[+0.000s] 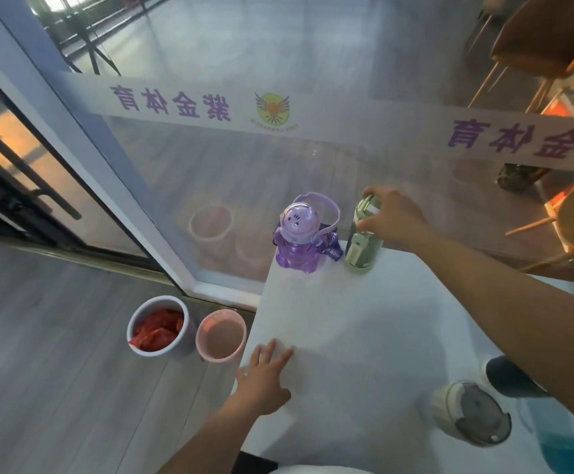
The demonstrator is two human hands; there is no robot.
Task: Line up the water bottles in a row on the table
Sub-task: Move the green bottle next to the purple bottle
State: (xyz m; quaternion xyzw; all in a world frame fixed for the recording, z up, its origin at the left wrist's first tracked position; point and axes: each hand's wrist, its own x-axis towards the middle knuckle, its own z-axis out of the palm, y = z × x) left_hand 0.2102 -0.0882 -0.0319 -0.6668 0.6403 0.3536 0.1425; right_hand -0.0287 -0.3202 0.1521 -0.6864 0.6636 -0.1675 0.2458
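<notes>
White counter [364, 336] runs along a glass wall; the green bottle [360, 248] is clamped at its cap by the right hand [395, 217], just beside the purple bottle [297, 241]. Well nearer, a lidded bottle [472, 413] seems left to be lined up; the left hand [265, 381] is laid flat, fingers apart

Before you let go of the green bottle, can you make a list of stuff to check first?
1. Green bottle upright on the table: ok.
2. Beside the purple bottle, in one row: ok.
3. Green bottle's base clear of the far edge: cannot tell.
4. Right hand gripping its top: ok.
5. Left hand flat, steadying the table's edge: ok.
6. Grey-lidded bottle lined up: not ok.
</notes>
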